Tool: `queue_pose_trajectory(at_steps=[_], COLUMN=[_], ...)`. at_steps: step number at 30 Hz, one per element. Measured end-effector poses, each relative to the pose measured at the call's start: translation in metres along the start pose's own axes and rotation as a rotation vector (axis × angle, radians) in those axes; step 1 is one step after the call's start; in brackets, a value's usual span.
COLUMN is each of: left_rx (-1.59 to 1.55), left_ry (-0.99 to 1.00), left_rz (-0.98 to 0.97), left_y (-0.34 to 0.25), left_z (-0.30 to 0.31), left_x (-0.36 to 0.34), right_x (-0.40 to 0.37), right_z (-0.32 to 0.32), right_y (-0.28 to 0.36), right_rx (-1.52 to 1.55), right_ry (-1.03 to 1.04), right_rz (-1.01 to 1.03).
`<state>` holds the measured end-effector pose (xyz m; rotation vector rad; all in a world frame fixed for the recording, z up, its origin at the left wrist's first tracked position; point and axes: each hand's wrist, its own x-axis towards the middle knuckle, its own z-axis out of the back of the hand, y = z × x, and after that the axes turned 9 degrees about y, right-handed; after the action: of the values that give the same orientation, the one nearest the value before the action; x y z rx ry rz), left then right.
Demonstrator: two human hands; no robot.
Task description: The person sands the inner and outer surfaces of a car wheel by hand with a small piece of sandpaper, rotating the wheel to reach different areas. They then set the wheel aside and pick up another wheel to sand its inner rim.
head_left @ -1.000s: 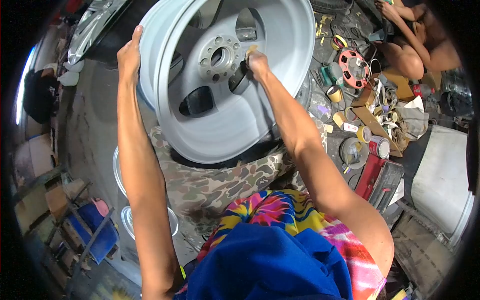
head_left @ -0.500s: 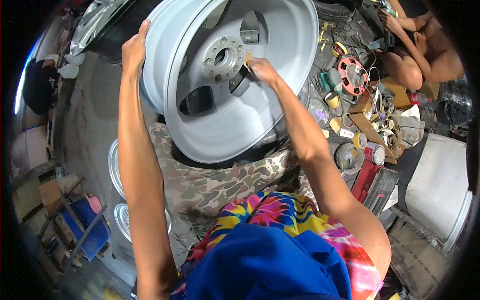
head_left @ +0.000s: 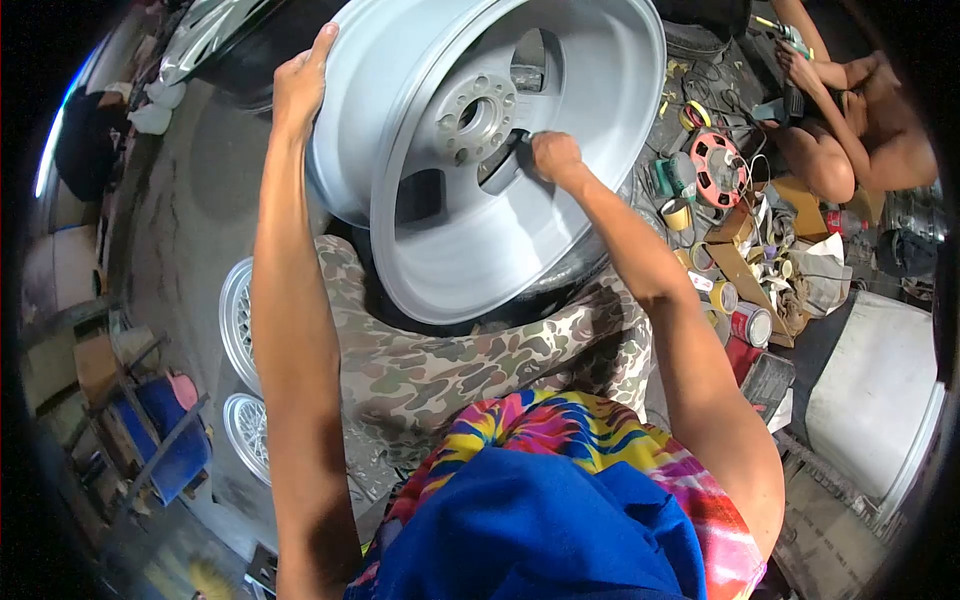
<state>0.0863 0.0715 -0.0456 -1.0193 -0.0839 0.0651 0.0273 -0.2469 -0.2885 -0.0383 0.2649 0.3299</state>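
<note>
A large grey wheel rim leans in front of me, tilted, above a dark tyre by my knees. My left hand grips its outer side at the upper left, with a finger pointing up along the edge. Inside the rim, my right hand is closed by a spoke opening, right of the hub. It pinches a small folded piece, likely sandpaper, of which only a dark edge shows. The fingers hide the rest.
Two mesh-patterned wheels lie at the left. On the right are an orange cable reel, a cardboard box of scraps, tape rolls and a tin. Another person's hands hold a power tool at the upper right.
The rim and surroundings have shifted right in view. My right hand has turned and moved slightly lower against the spoke; the tan face of the sandpaper is now hidden. My left hand keeps its grip.
</note>
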Motion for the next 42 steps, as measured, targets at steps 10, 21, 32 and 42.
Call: queue_pose_trajectory(at_steps=[10,21,32,42], left_rx=[0.05,0.011,0.106,0.023], left_ry=[0.013,0.126,0.132,0.148], left_rz=[-0.03,0.151,0.029,0.094], left_y=[-0.004,-0.026,0.012,-0.005], left_z=[-0.003,0.008,0.012,0.008], left_x=[-0.003,-0.003,0.019,0.008], right_x=[0.007,-0.036,-0.06,-0.051], right_z=[-0.003,-0.001,-0.009,-0.024], right_y=[0.001,0.013,0.113,0.132], right_rx=[-0.174,0.026,1.09,0.619], right_ry=[0.082,0.075,0.109,0.124], right_rz=[0.046,-0.004,0.357,-0.125])
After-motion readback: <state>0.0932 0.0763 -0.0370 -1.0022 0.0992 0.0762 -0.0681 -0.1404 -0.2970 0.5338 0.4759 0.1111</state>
